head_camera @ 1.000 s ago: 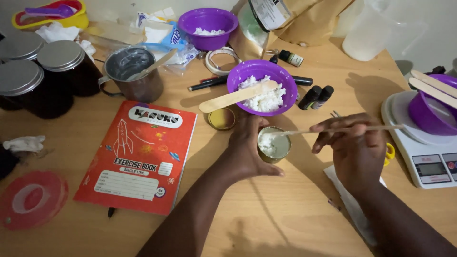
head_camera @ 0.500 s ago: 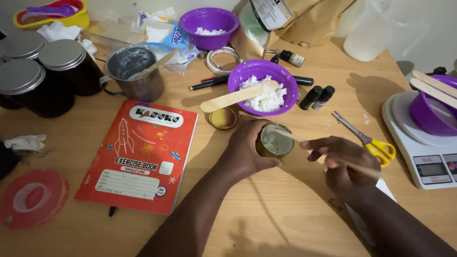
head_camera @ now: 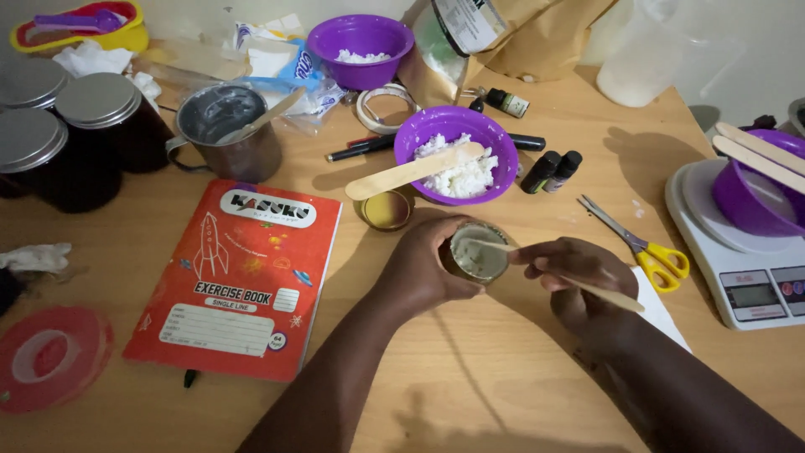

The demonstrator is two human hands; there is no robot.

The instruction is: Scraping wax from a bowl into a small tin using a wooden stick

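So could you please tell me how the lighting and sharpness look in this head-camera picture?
In the head view the light is dim and warm; the scissors and small dark bottles cast shadows on the table. The left hand, the right hand and the small tin look sharp; there is no strong glare.

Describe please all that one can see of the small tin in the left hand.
The tin is small, round and shallow, metal by its look, open with no lid on it. It holds a pale, greenish-white paste. The left hand wraps its left side and keeps it on the table. A thin wooden stick, held by the right hand, reaches into the paste.
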